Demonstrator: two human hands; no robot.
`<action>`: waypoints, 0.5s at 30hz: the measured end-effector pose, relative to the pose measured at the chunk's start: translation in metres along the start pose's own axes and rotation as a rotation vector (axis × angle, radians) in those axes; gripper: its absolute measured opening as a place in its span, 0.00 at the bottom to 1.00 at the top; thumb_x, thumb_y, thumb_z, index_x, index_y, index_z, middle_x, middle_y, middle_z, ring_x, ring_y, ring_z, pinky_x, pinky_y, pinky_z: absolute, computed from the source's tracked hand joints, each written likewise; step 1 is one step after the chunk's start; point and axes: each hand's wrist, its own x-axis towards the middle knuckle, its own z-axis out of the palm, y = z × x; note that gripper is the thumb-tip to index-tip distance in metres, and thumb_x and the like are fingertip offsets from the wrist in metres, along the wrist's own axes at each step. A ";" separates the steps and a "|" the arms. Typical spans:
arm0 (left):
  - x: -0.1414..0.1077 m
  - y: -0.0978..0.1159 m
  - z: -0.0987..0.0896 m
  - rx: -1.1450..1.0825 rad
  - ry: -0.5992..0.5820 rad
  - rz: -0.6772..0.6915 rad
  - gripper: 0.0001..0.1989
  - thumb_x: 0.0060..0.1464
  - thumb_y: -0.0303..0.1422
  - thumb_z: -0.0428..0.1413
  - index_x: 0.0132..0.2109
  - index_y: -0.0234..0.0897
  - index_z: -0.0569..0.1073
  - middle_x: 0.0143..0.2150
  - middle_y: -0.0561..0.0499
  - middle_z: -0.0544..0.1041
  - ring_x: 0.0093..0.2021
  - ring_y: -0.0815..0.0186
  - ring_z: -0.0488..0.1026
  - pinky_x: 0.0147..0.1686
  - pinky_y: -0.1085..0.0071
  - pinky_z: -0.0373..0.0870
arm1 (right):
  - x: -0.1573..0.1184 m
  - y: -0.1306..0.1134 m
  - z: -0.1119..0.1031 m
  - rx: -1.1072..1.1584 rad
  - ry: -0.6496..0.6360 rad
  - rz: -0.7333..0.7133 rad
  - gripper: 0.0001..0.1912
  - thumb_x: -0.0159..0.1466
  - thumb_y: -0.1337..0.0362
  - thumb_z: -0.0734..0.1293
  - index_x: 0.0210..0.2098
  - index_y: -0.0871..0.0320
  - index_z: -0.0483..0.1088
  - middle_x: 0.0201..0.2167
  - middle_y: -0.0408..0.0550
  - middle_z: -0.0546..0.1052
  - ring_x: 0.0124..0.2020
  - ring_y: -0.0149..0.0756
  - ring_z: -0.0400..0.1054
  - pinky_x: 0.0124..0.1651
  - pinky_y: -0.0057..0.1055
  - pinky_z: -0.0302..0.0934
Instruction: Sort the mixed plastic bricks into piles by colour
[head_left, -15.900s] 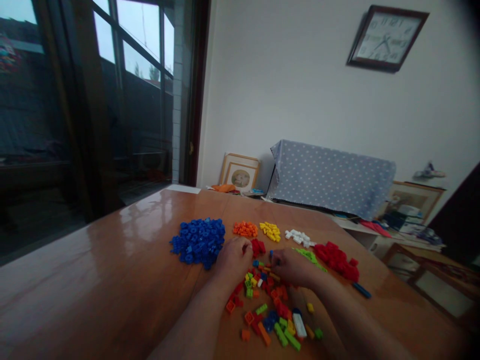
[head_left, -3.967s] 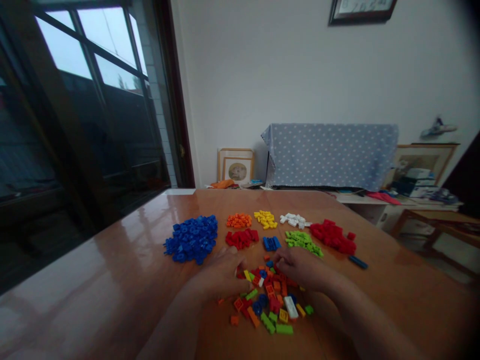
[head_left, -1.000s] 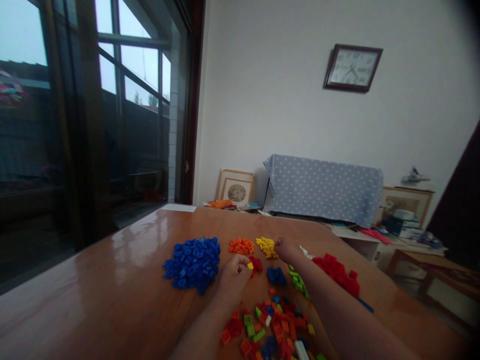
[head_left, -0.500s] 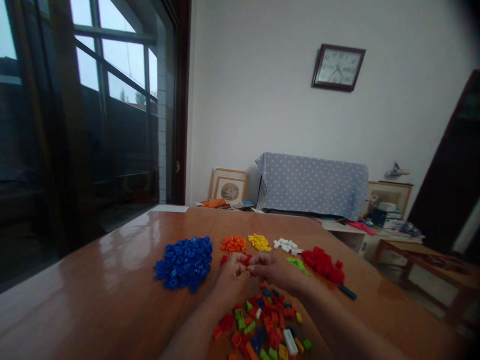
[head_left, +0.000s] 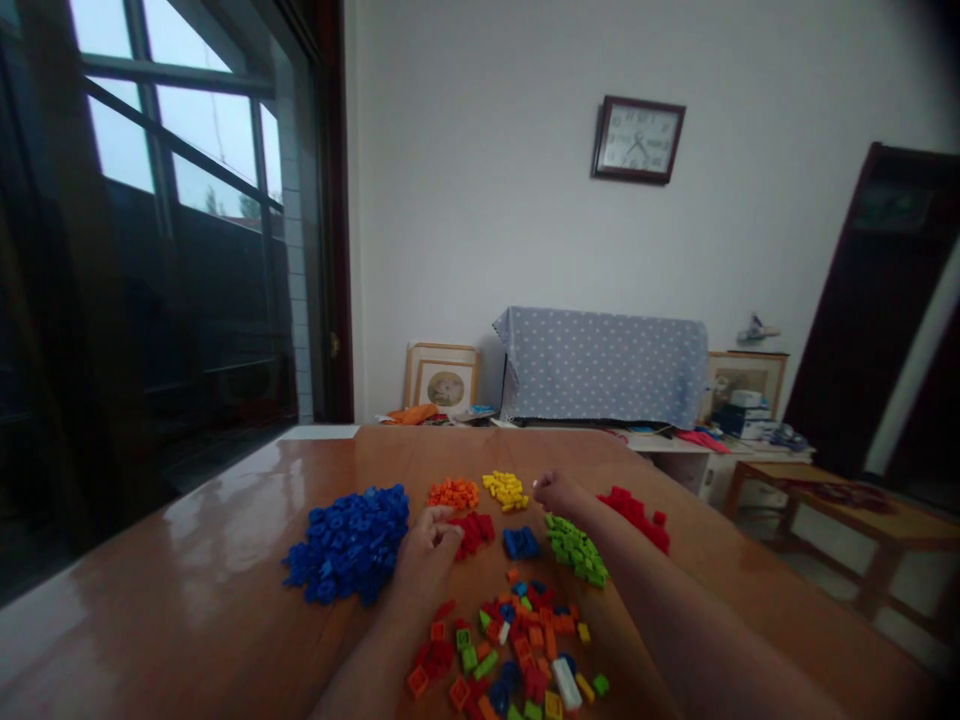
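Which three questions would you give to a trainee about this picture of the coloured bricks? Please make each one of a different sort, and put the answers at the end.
1. Which hand is nearer to the large blue pile?
2. True or false: the yellow pile lies farther away than the mixed bricks.
3. Fill the gap: the small blue group lies between the small red pile and the ____ pile.

Key: 1. The left hand. 2. True. 3. Green, for the green pile.
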 end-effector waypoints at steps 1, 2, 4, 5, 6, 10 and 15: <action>0.001 -0.001 0.000 0.002 0.001 0.003 0.23 0.50 0.41 0.57 0.50 0.33 0.69 0.33 0.49 0.77 0.35 0.62 0.74 0.35 0.70 0.64 | 0.003 -0.002 0.001 -0.047 -0.022 0.014 0.17 0.68 0.58 0.66 0.53 0.60 0.69 0.51 0.51 0.74 0.46 0.39 0.72 0.47 0.41 0.70; 0.001 -0.002 0.000 0.004 0.002 0.007 0.23 0.50 0.41 0.58 0.50 0.33 0.70 0.33 0.49 0.77 0.35 0.61 0.74 0.36 0.70 0.64 | 0.006 -0.004 0.003 -0.094 -0.051 0.029 0.17 0.68 0.58 0.66 0.54 0.59 0.69 0.52 0.51 0.73 0.47 0.40 0.71 0.48 0.42 0.69; 0.001 -0.002 0.000 0.011 0.001 0.007 0.22 0.50 0.41 0.57 0.50 0.32 0.70 0.34 0.48 0.78 0.35 0.61 0.73 0.36 0.69 0.64 | 0.012 -0.009 0.006 -0.181 -0.098 0.049 0.17 0.68 0.58 0.66 0.54 0.59 0.69 0.53 0.52 0.73 0.49 0.41 0.71 0.50 0.42 0.69; 0.001 -0.001 0.000 0.015 0.002 0.003 0.22 0.50 0.40 0.57 0.49 0.32 0.70 0.34 0.48 0.78 0.35 0.61 0.73 0.36 0.69 0.65 | 0.015 -0.012 0.007 -0.218 -0.113 0.053 0.17 0.68 0.59 0.66 0.54 0.59 0.68 0.53 0.52 0.72 0.49 0.41 0.71 0.50 0.42 0.69; 0.000 0.000 0.000 0.017 0.002 -0.004 0.21 0.50 0.40 0.57 0.49 0.32 0.71 0.35 0.47 0.78 0.36 0.61 0.73 0.37 0.69 0.65 | 0.018 -0.014 0.009 -0.250 -0.126 0.054 0.18 0.68 0.59 0.66 0.54 0.59 0.68 0.53 0.52 0.72 0.49 0.41 0.71 0.50 0.43 0.69; -0.001 0.004 0.000 0.027 0.005 -0.021 0.20 0.51 0.40 0.56 0.47 0.32 0.72 0.37 0.46 0.78 0.37 0.61 0.73 0.37 0.69 0.65 | 0.026 -0.018 0.015 -0.343 -0.154 0.055 0.18 0.68 0.59 0.67 0.54 0.58 0.68 0.53 0.52 0.72 0.50 0.41 0.70 0.50 0.42 0.68; -0.002 0.004 0.000 0.022 -0.004 -0.013 0.19 0.51 0.40 0.56 0.47 0.32 0.72 0.37 0.47 0.78 0.36 0.61 0.73 0.35 0.70 0.65 | 0.028 -0.008 0.020 -0.379 -0.117 0.052 0.17 0.68 0.59 0.66 0.54 0.58 0.69 0.53 0.52 0.72 0.49 0.40 0.71 0.50 0.41 0.69</action>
